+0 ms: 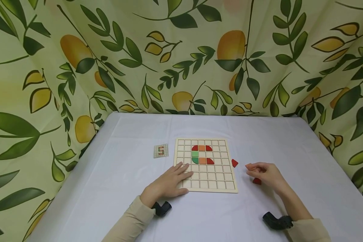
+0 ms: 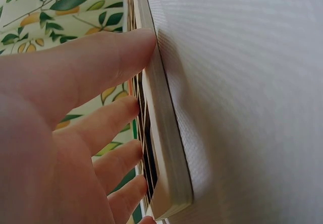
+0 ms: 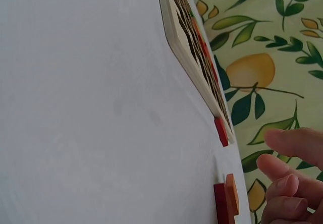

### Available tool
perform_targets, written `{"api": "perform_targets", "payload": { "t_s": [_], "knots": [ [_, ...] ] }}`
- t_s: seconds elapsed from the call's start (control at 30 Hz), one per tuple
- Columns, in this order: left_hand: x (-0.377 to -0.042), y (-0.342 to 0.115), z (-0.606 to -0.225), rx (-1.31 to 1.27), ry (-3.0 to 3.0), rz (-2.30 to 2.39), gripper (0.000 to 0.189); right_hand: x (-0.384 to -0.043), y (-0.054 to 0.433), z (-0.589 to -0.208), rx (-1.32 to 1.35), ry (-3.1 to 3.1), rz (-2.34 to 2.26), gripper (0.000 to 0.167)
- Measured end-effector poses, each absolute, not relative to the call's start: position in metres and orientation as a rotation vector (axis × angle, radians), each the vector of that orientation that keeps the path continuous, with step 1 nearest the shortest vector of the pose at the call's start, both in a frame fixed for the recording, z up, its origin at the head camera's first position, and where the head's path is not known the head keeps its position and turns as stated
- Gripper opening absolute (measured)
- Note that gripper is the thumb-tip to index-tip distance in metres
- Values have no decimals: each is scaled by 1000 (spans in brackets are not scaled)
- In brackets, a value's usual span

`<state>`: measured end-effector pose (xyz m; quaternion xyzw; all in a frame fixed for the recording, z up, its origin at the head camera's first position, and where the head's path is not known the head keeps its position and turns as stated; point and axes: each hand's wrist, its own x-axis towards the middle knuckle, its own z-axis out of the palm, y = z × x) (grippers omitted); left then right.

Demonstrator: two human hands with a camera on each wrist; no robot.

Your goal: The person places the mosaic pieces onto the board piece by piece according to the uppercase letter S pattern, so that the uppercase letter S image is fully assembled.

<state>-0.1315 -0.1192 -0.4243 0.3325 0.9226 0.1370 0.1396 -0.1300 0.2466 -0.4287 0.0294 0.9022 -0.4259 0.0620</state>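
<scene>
My left hand (image 1: 170, 181) rests with spread fingers on the lower left part of a wooden grid board (image 1: 220, 185); in the left wrist view its thumb (image 2: 136, 47) touches the board's edge. Toward the board's top, red, orange and green pieces form a bracket-like shape, among them a light green square (image 1: 195, 154). My right hand (image 1: 267, 174) hovers right of the board, fingers loosely bent and nothing visible between them. Close to it on the table are an orange piece (image 3: 231, 194) and a dark red piece (image 3: 221, 204). Another red piece (image 1: 234, 163) lies beside the board's right edge.
A small pattern card (image 1: 161, 151) with a grid print lies left of the board. White cloth (image 1: 133, 134) covers the table. A leaf-and-fruit patterned curtain (image 1: 181, 67) hangs behind and along the sides.
</scene>
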Motion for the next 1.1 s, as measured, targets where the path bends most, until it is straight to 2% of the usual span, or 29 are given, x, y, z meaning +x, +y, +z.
{"api": "perform_targets", "payload": {
  "t_s": [0.37, 1.1],
  "knots": [
    [-132, -119, -426, 957, 2663, 388, 62, -133, 279, -436, 35, 2777, -1213, 41],
    [-133, -119, -427, 938, 2661, 385, 61, -136, 314, -439, 161, 2747, -1108, 53]
  ]
}}
